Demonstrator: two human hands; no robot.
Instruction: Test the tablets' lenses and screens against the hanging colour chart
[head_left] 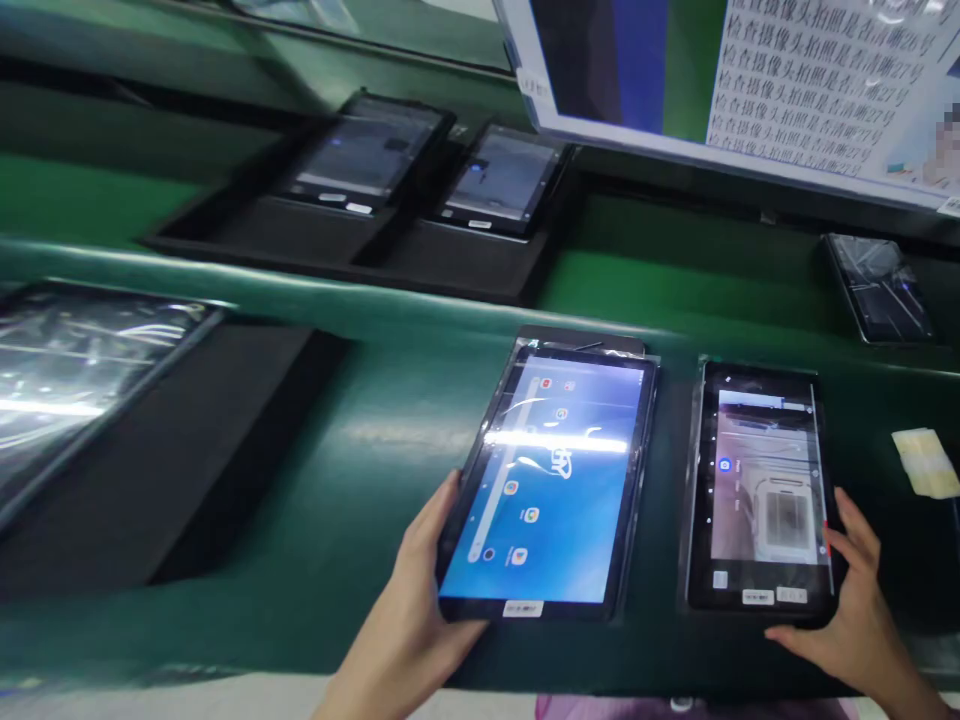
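Observation:
My left hand (409,600) is closed on the lower left edge of a tablet (577,510) in clear film, its lit blue home screen showing several app icons. A dark flat edge shows just behind its top; I cannot tell what it belongs to. Beside it on the right, a second film-covered tablet (765,590) shows a camera picture of a pale, rounded object. My right hand (859,610) grips this one at its lower right edge, fingers along the side and thumb near the bottom corner. Small white labels sit on both lower bezels.
Across the green bench (360,500), a black tray (285,240) holds two tablets on a green strip. Another tablet (881,290) lies at far right, above a pale yellow pad (926,462). A black block (187,450) carries a shiny film-covered device at left. A printed board (622,130) stands behind.

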